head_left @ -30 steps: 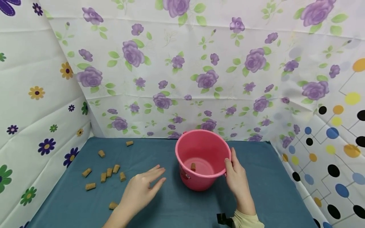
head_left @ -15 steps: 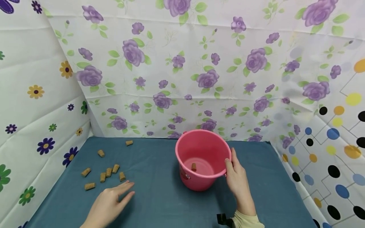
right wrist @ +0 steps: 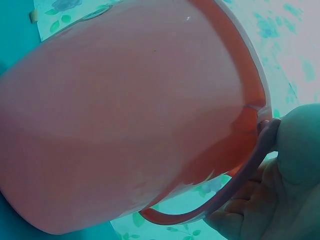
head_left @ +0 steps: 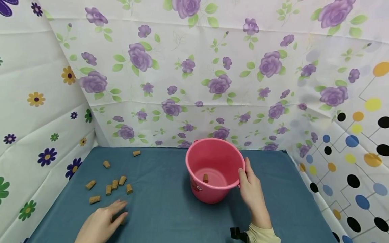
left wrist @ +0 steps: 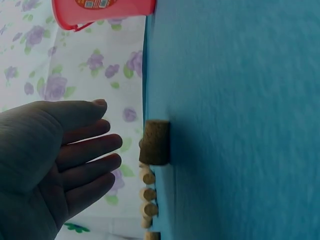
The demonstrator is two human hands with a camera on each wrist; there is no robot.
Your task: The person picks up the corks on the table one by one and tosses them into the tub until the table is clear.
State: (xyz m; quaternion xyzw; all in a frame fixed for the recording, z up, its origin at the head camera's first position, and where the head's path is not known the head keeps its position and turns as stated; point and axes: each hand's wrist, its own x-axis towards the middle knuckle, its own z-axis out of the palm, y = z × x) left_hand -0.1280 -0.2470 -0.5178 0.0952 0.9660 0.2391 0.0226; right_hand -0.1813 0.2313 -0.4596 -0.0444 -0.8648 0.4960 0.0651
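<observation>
A pink bucket (head_left: 212, 194) stands on the blue cloth, its mouth tipped a little towards me. One cork (head_left: 205, 178) lies inside it. My right hand (head_left: 252, 192) grips the bucket's rim on the right side, where the handle (right wrist: 240, 182) hangs close to the fingers in the right wrist view. My left hand (head_left: 101, 221), fingers extended and thumb apart, hovers over the cloth and holds nothing. Just beyond its fingertips in the left wrist view sits a cork (left wrist: 156, 142), mostly covered by the hand in the head view.
Several corks (head_left: 114, 184) lie scattered on the left part of the blue cloth (head_left: 161, 209). A farther cork (head_left: 136, 153) rests near the back edge. Flowered sheets (head_left: 170, 74) rise behind and on the left, with a dotted sheet (head_left: 349, 168) on the right.
My left hand has moved left and towards me, from beside the bucket to over a near cork. The right hand and bucket have stayed in place.
</observation>
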